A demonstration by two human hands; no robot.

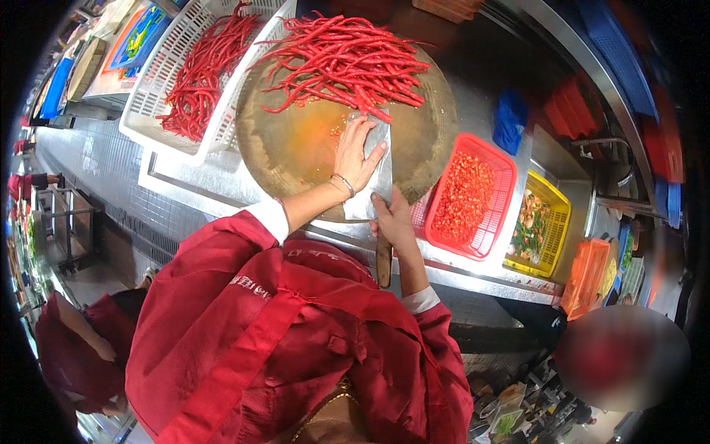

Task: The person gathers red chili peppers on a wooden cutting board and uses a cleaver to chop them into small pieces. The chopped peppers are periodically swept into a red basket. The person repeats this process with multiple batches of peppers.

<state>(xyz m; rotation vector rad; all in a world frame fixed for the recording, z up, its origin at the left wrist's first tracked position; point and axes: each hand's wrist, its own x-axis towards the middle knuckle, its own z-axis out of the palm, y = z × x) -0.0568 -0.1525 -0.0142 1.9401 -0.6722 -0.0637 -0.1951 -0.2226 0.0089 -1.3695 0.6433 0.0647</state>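
A round wooden chopping block (pixel 294 147) lies before me, with a heap of long red chilies (pixel 349 61) on its far half. My left hand (pixel 354 155) lies flat over the broad blade of a cleaver (pixel 380 172), thumb spread to the right, fingertips by the near ends of the chilies. My right hand (pixel 398 219) grips the cleaver where blade meets wooden handle, its thumb on the metal. The handle points toward my body. Wet orange stain and a few seeds mark the block left of the blade.
A white plastic crate (pixel 161 145) of red chilies stands left of the block. At right are a red basket (pixel 505 183) of chopped chilies, a yellow basket (pixel 556 222) of mixed vegetables and a blue cloth or bag (pixel 509 122). Another person (pixel 94 344) is behind at lower left.
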